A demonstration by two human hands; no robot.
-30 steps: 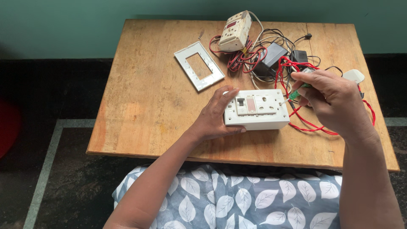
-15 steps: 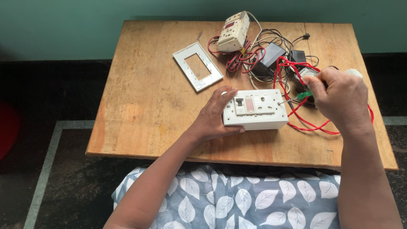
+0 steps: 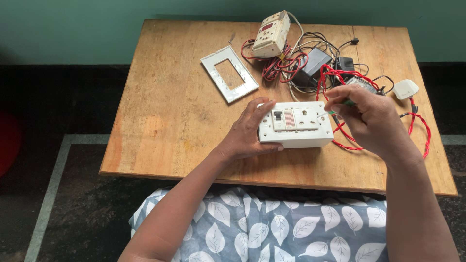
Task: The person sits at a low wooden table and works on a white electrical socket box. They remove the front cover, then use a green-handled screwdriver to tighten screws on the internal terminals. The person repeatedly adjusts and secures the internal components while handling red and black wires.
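Left hand (image 3: 247,133) grips switchboard (image 3: 295,124); right hand (image 3: 371,119) perhaps touching.

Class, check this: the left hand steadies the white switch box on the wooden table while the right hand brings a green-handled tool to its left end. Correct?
Not quite. In the head view the right hand brings the green-handled tool to the right end of the white switch box. The left hand does steady it on the wooden table.
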